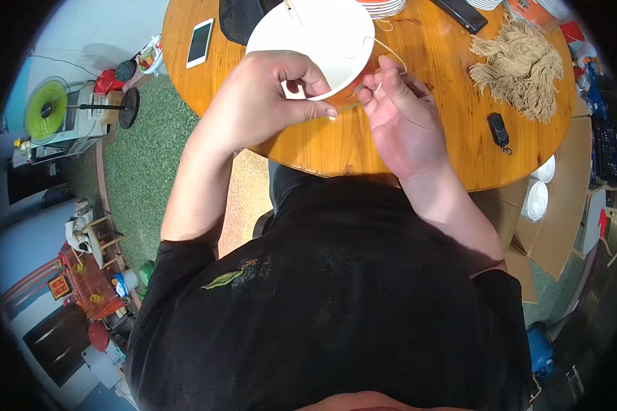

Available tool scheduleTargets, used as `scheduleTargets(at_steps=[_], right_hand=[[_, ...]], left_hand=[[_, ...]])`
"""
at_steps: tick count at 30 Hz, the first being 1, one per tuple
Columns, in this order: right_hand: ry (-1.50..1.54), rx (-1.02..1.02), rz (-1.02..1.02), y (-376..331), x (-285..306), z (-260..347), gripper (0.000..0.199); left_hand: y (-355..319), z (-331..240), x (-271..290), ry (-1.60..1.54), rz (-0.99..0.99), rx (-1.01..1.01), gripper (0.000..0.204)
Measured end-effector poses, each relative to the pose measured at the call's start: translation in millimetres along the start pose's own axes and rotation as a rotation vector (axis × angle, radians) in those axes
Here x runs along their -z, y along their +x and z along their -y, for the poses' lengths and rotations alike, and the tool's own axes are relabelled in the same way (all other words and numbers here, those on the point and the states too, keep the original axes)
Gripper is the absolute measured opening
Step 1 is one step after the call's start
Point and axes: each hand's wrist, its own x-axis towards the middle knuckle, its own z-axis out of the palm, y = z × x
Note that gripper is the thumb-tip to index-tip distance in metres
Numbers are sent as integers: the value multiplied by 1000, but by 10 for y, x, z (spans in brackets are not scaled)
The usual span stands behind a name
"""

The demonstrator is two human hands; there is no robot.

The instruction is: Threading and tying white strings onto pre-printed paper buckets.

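A round bucket-like container (pixel 322 34), white inside with some orange showing on its outside, tilts toward me over the wooden table. My left hand (pixel 260 96) grips its near rim, with the fingers curled inside and the thumb outside. A thin beige cord (pixel 393 56) loops from the container's right rim toward my right hand (pixel 410 127). That hand is closed, its fingertips pinched on the cord just right of the rim. Another bit of cord shows at the container's far side. The exact grip at my right fingertips is partly hidden.
On the round table (pixel 322 151) lie a white phone (pixel 199 43), a dark phone (pixel 461 14), a heap of beige cords (pixel 517 65) and a black key fob (pixel 498 131). Stacked containers (pixel 384 8) stand at the far edge. Cardboard (pixel 562 198) lies right, a fan (pixel 48 108) stands left.
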Motion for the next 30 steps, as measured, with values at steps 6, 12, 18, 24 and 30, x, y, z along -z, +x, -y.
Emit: scheduleTargets(at_steps=[6, 12, 18, 24, 30], right_hand=[[37, 12, -65, -13, -13, -44, 22], [12, 30, -98, 46, -47, -47, 24], [-39, 64, -68, 77, -45, -76, 24], [-27, 50, -64, 55, -37, -72, 24], [60, 46, -111, 48, -69, -78, 23]], left_hand=[[44, -30, -58, 119, -52, -45, 29], [132, 16, -170, 215, -3, -133, 32], [173, 23, -191, 271, -13, -128, 37], [154, 6, -237, 250, -53, -123, 26], [153, 71, -286, 371, -120, -208, 19]])
